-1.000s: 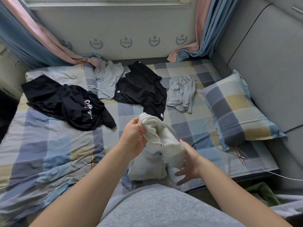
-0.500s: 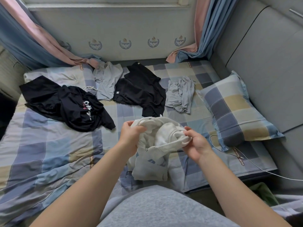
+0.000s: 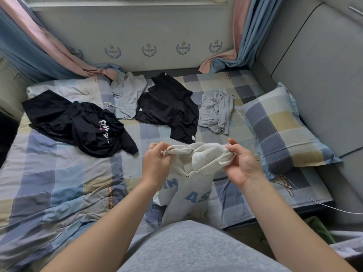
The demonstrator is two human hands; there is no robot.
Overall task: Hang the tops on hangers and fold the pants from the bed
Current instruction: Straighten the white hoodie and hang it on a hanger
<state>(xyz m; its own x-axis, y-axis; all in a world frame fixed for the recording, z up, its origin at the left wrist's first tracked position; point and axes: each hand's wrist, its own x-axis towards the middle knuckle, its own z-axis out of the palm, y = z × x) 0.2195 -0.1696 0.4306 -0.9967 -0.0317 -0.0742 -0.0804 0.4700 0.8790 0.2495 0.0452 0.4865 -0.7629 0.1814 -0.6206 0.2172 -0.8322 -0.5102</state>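
Gripping the hoodie (image 3: 188,193) by its top edge with both hands, just over the near edge of the bed (image 3: 59,183). Curling the left hand (image 3: 157,165) round one bunched end of the cloth. Pinching the other end between thumb and fingers of the right hand (image 3: 239,165). Letting the zipped front with its blue letters hang toward the lap, trailing the lower part onto the bed's edge.

Judging this as the opening-out step for this top: finding the shoulders, not yet hanging anything. Needing next, probably, a shake to free the hood bunched between the hands, then a hanger, though seeing none in view.

Leaving the rest untouched farther up the bed: at the left, a black top (image 3: 94,130) with white lettering; behind it, grey pants (image 3: 127,95) with a drawstring; in the middle, a second black top (image 3: 169,107); right of that, second grey pants (image 3: 216,112), crumpled. Passing, at the right, a checked pillow (image 3: 282,130) with a white cable (image 3: 314,201) trailing beside it. Ending at the far wall, with curtains (image 3: 49,46) pooling onto the bed's far corners.
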